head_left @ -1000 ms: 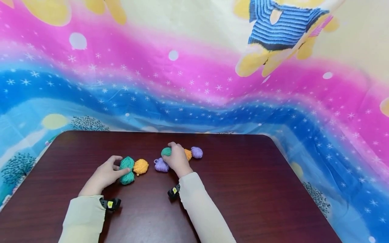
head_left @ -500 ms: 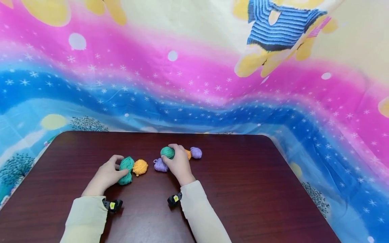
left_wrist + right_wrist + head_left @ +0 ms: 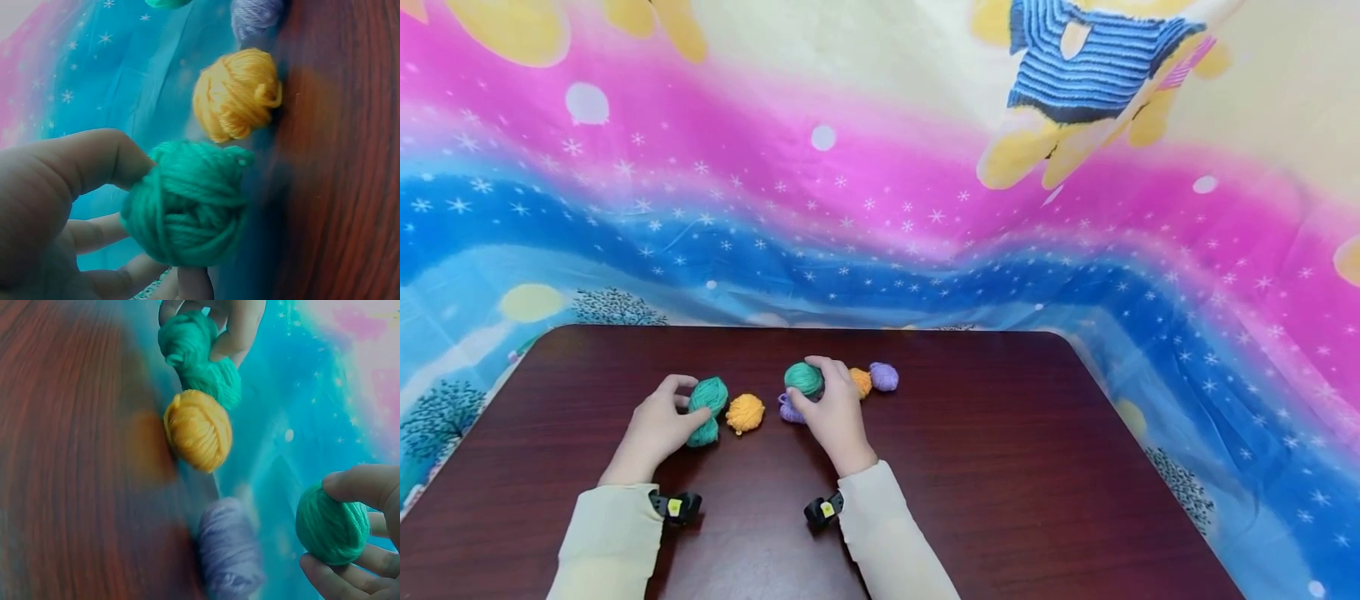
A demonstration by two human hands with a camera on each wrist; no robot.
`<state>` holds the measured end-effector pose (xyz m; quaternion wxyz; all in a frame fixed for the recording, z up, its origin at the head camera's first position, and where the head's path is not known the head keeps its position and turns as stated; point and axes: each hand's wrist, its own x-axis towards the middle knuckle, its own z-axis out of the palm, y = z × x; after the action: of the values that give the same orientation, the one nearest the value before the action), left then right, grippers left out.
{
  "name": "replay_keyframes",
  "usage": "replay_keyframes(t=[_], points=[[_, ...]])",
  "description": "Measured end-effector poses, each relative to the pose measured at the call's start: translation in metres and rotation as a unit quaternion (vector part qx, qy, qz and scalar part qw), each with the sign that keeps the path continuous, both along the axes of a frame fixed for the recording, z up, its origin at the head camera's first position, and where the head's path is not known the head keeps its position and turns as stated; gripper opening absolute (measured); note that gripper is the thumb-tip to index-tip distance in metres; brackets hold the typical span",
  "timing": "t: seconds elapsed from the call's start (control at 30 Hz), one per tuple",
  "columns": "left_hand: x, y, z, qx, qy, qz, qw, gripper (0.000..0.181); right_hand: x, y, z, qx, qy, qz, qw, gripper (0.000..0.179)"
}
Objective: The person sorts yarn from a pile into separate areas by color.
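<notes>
Now grips a two-lobed green bundle point(image 3: 709, 396) with the left hand point(image 3: 655, 429), clamped between thumb and fingers at the left part of the dark wooden table point(image 3: 1037, 483). Cannot tell one pinched skein from two balls pressed together. Has a first yellow ball point(image 3: 745, 414) on the table just right of the bundle, slightly apart in the head view. Holds a round green ball point(image 3: 803, 379) with the right hand point(image 3: 837, 412), likewise clamped between thumb and fingers, around the middle of the table's far half. Has a near purple ball point(image 3: 789, 408) just below the round green ball in the head view, partly covered by the right thumb, yet apart from the green in the right wrist view. Has a second yellow ball point(image 3: 861, 382) just past the right knuckles, partly hidden, and right beside it a far purple ball point(image 3: 883, 377). Wears pale sleeves point(image 3: 606, 537) and black wrist devices point(image 3: 676, 507). Faces a pink-and-blue backdrop point(image 3: 925, 233) dotted with snowflakes.
</notes>
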<state>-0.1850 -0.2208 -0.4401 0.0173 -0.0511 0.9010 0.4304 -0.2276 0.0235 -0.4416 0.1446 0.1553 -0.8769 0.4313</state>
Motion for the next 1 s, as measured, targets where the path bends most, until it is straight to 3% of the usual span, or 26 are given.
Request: replay_keyframes(t=[0.27, 0.63, 0.77, 1.0], points=[[0.004, -0.010, 0.011, 0.015, 0.003, 0.013, 0.9998, 0.064, 0.008, -0.009, 0.005, -0.024, 0.021, 0.029, 0.9991, 0.047], [0.019, -0.029, 0.028, 0.019, 0.012, 0.011, 0.9997, 0.065, 0.028, -0.034, 0.011, -0.092, -0.014, 0.066, 0.9934, 0.046], [0.024, -0.036, 0.032, 0.008, 0.018, 0.007, 0.9998, 0.065, 0.035, -0.043, 0.013, -0.099, -0.034, 0.078, 0.9915, 0.047], [0.027, -0.054, 0.035, -0.029, 0.007, -0.009, 0.9995, 0.068, 0.042, -0.064, 0.006, -0.073, -0.031, 0.095, 0.9923, 0.045]])
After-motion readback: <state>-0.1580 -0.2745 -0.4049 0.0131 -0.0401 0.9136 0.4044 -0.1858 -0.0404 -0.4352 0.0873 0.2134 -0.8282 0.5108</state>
